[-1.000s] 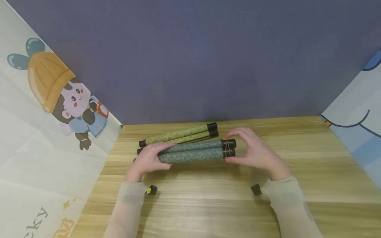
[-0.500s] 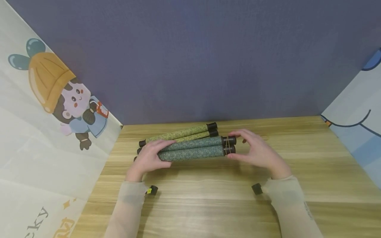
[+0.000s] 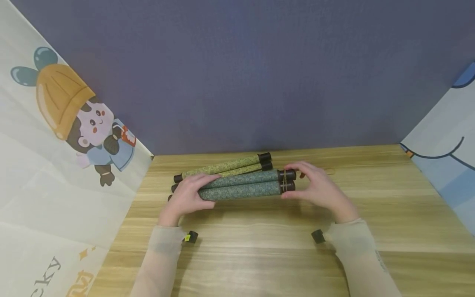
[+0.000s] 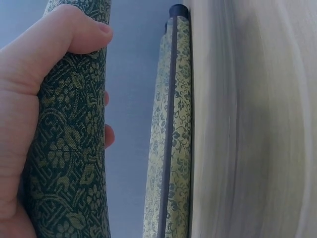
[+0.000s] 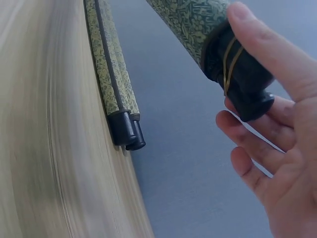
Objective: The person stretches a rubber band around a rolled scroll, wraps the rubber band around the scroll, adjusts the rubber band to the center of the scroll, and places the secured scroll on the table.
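Note:
My left hand (image 3: 188, 198) grips a pair of blue-green patterned scrolls (image 3: 243, 185) by their left part, thumb below and fingers over the top. The left wrist view shows that hand wrapped round a scroll (image 4: 72, 144), held above the table. At the other end, dark end knobs (image 3: 287, 180) lie side by side. A thin tan rubber band (image 3: 284, 181) runs round these knobs. My right hand (image 3: 320, 189) holds the band there, with thumb and index fingertips at opposite sides of the knobs. In the right wrist view, its other fingers (image 5: 247, 166) curve loosely below.
Behind the held pair, yellow-green scrolls (image 3: 222, 166) with dark knobs lie on the wooden table (image 3: 252, 255). A thin loop (image 3: 329, 171) lies beyond my right hand. A blue-grey panel (image 3: 259, 82) stands at the back, with printed sheets (image 3: 55, 165) at the sides.
The right end of the blue-green scrolls has risen slightly in view, and the two knobs sit a little differently. My right hand stays at the band; my left hand keeps its grip.

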### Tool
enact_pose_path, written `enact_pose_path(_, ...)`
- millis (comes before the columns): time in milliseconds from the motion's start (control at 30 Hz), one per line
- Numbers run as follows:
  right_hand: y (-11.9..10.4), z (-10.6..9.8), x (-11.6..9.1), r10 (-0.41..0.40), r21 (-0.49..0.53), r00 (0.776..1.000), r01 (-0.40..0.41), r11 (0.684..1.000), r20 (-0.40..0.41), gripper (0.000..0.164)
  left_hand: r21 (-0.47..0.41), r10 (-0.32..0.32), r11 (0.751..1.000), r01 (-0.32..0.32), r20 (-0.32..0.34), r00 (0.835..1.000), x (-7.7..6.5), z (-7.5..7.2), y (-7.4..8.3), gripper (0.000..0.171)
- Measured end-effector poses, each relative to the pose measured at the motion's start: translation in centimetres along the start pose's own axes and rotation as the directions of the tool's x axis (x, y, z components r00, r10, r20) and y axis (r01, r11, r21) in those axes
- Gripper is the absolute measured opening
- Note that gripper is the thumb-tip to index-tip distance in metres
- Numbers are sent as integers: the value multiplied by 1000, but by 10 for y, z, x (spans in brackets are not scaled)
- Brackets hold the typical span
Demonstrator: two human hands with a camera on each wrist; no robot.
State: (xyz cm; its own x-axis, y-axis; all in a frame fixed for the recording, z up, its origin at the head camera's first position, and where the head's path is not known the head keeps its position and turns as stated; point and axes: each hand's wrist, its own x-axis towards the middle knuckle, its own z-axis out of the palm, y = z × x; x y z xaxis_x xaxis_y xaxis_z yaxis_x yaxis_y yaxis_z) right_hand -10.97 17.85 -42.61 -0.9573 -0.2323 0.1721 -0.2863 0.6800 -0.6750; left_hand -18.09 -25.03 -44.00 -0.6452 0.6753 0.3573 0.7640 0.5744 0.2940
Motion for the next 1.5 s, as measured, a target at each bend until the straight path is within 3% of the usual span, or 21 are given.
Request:
enact_pose_path(200, 2, -5, 4, 10, -15, 1000, -10, 1000, 14, 94, 12, -15, 1000, 15, 0, 1000, 5, 3, 2, 84)
enact_pose_path(467, 12, -11, 11, -99, -36, 995, 100, 994, 17, 84, 35, -43, 998, 43, 9, 999, 10, 5, 4, 84)
enact_pose_path(767, 9, -10, 12, -56, -29, 995, 58, 998, 87, 92, 29, 1, 1000, -1, -5, 1000, 12, 4, 6, 82)
enact_pose_path(1500, 19, -10, 14, -102, -25, 989, 105, 994, 105, 92, 73, -42, 996, 41, 13, 999, 12, 10, 3, 85)
